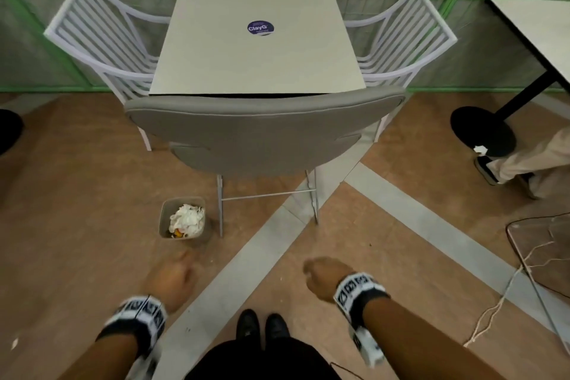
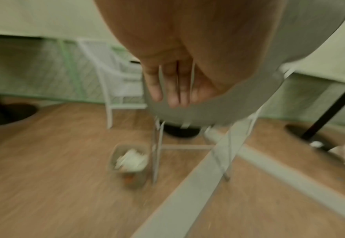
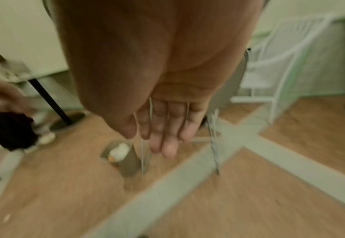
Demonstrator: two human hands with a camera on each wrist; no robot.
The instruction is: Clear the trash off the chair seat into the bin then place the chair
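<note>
My left hand (image 1: 173, 279) hangs low in front of me with nothing in it; in the left wrist view its fingers (image 2: 175, 87) lie straight and loosely together, pointing down at the floor; my right hand (image 1: 324, 278) is likewise bare and holds nothing, its fingers (image 3: 163, 128) relaxed and extended in the right wrist view; both hands are well apart from the chair.

The grey upholstered chair with thin white metal legs (image 1: 262, 136) stands directly ahead of me, pushed in so that its curved backrest sits just at the near edge of the square off-white table (image 1: 256, 49); its seat is hidden under the table and behind the backrest, so I cannot tell what lies on it.

The small beige rectangular bin (image 1: 182, 218) sits on the brown wood-look floor (image 1: 77, 225) just beside the chair's rear left leg; crumpled white paper trash (image 1: 188, 218) fills it, with something orange showing at its near side.

A round dark purple sticker (image 1: 261, 28) sits on the tabletop; a white slatted metal armchair (image 1: 101, 40) stands at the left side of the table and a second white slatted armchair (image 1: 410, 37) at the right; pale grey strips (image 1: 401, 203) cross the floor under the chair; another person's beige trouser leg and shoe (image 1: 518, 163) show at the right, near a black round table base (image 1: 481, 129).
</note>
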